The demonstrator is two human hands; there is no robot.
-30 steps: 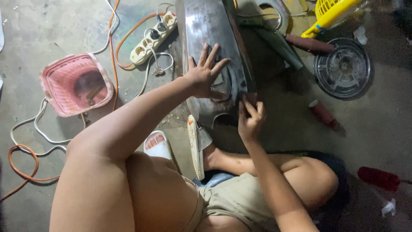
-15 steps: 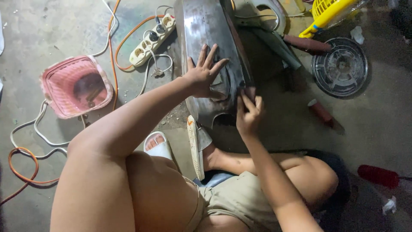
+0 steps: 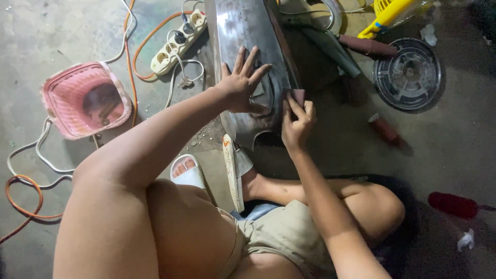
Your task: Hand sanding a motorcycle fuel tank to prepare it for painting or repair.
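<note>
Two bare hands work on a curved grey metal panel (image 3: 248, 31) lying on the concrete floor (image 3: 62, 31). The left hand (image 3: 243, 82) is spread flat, fingers fanned, pressing on the panel, seemingly to steady it; it grips nothing. The right hand (image 3: 295, 121) pinches a small dark sanding pad (image 3: 298, 96) between fingertips and holds it against the panel's right edge, near its lower end. Beside the panel's left edge lies a power strip (image 3: 178, 42) with an orange cable (image 3: 139, 41); a pink basket (image 3: 85, 99) sits farther left. A round metal disc (image 3: 409, 75) lies to the right. Sandalled feet (image 3: 188, 173) rest just below the panel.
</note>
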